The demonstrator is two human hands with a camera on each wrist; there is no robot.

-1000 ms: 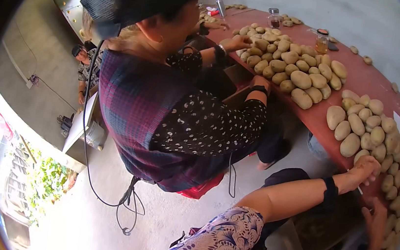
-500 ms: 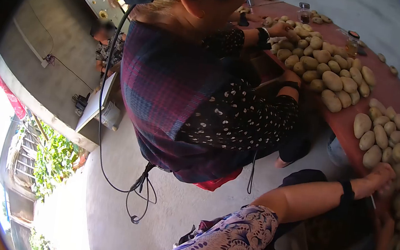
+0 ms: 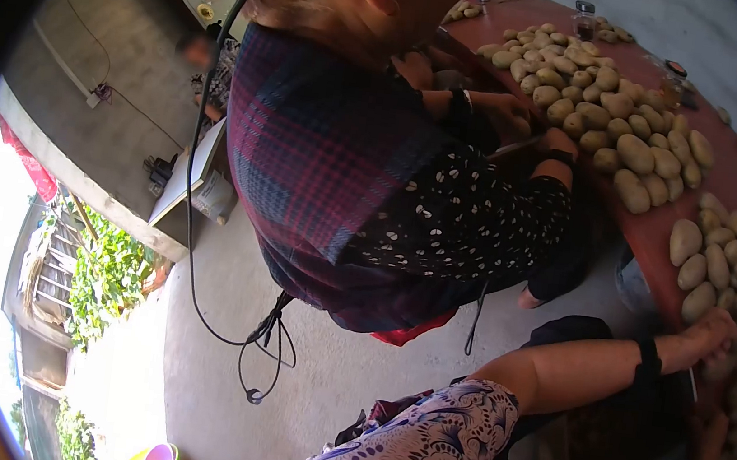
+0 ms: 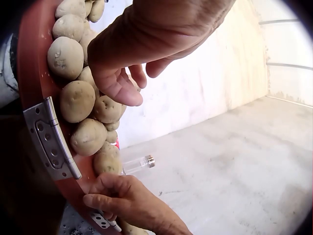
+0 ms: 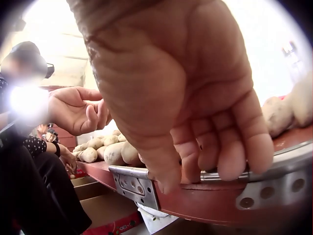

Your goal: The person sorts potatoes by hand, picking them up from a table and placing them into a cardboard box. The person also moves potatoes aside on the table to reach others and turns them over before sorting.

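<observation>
Potatoes (image 3: 717,262) lie in a heap along the near edge of a red round table (image 3: 659,231). My left hand (image 4: 146,44) hangs over this heap with loosely bent fingers and nothing in them; in the head view the left hand (image 3: 709,337) overlaps the potatoes. My right hand (image 5: 181,98) is at the table's rim, palm toward its wrist camera, fingers extended downward and holding nothing. From the left wrist view, the right hand (image 4: 127,200) appears at the rim beside a metal hinge (image 4: 49,139), close to several potatoes (image 4: 107,159).
On my left sits a person in a plaid vest (image 3: 332,153), hands near a second potato heap (image 3: 617,122). Glass jars (image 3: 583,20) stand farther back. A clear bottle (image 4: 139,164) is beyond the potatoes. Cables (image 3: 270,337) hang behind that person.
The head view has turned, so the scene sits farther right. My right hand has lowered toward the rim. The neighbouring person's hand has moved from the potatoes to the table's near side.
</observation>
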